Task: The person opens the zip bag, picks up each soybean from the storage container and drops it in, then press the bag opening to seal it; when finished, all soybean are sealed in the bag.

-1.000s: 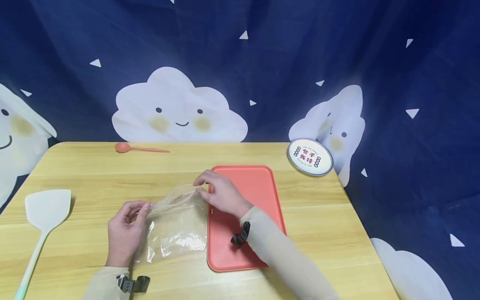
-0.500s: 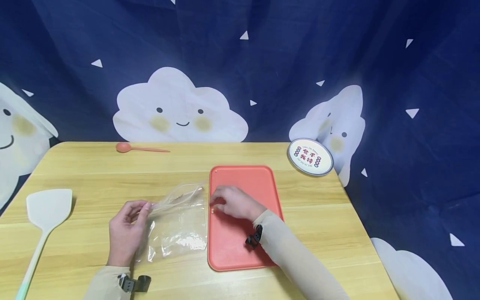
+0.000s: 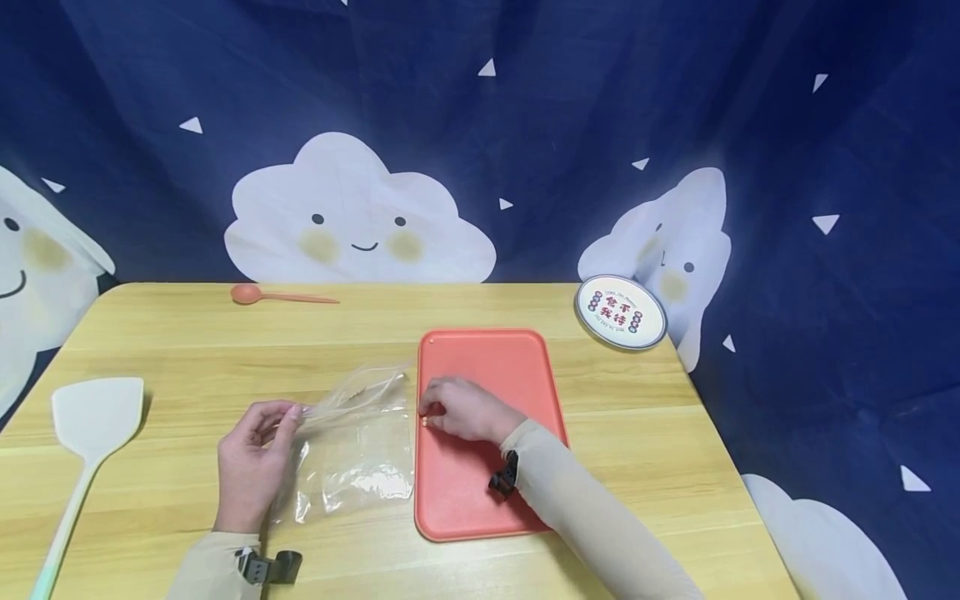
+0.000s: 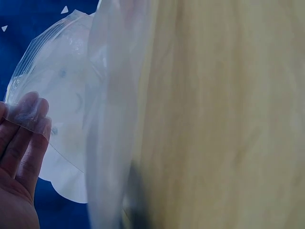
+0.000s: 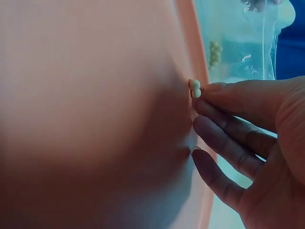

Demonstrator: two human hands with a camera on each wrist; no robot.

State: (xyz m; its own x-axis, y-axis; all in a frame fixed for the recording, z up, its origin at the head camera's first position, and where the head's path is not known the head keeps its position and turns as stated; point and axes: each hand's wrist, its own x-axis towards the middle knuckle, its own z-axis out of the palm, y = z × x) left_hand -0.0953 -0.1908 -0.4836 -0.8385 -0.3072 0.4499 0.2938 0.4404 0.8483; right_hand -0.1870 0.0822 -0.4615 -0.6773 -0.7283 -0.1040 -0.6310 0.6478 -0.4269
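Note:
My left hand [image 3: 251, 467] pinches the left end of the mouth of a clear zip-lock bag [image 3: 352, 467], which lies on the table; this bag [image 4: 62, 76] also shows in the left wrist view. My right hand [image 3: 468, 408] is over the red tray [image 3: 487, 508], fingertips down at its left rim. Two small pale beans [image 5: 195, 89] sit against that rim, right by my thumb tip. Whether a bean lies between my thumb and index finger is hidden. A small yellowish cluster [image 5: 215, 53], like more beans, shows at the bag beyond the rim.
A white spatula [image 3: 97, 417] lies at the left of the wooden table [image 3: 300, 350]. A red spoon [image 3: 247, 294] rests at the back edge. An oval plate [image 3: 621, 312] with red lettering stands at the back right corner. A tiny pale speck [image 3: 431, 340] sits in the tray's far left corner.
My right hand has let go of the bag's mouth and moved right and down to the beans at the tray's left rim. My left hand keeps its hold on the bag.

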